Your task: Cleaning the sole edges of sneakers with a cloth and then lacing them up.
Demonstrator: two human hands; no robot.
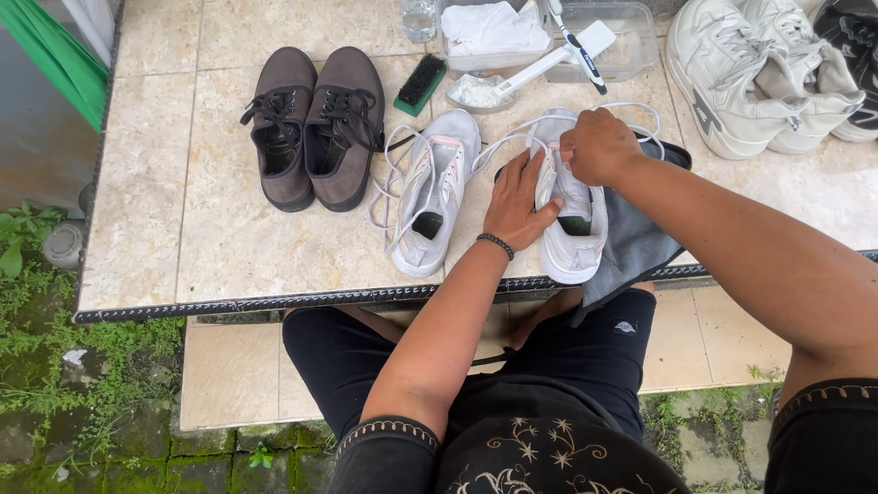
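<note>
Two white sneakers lie on a beige tiled table. My left hand presses flat on the side of the right-hand white sneaker, steadying it. Over that shoe's laces my right hand is closed, pinching a white lace near the tongue. This sneaker rests on a dark grey cloth that hangs over the table edge. The other white sneaker lies just left of my left hand, its laces loose.
A pair of dark brown shoes stands at the left. A green-backed brush, a clear plastic tub with a white cloth, and a toothbrush sit at the back. More white sneakers are at the back right.
</note>
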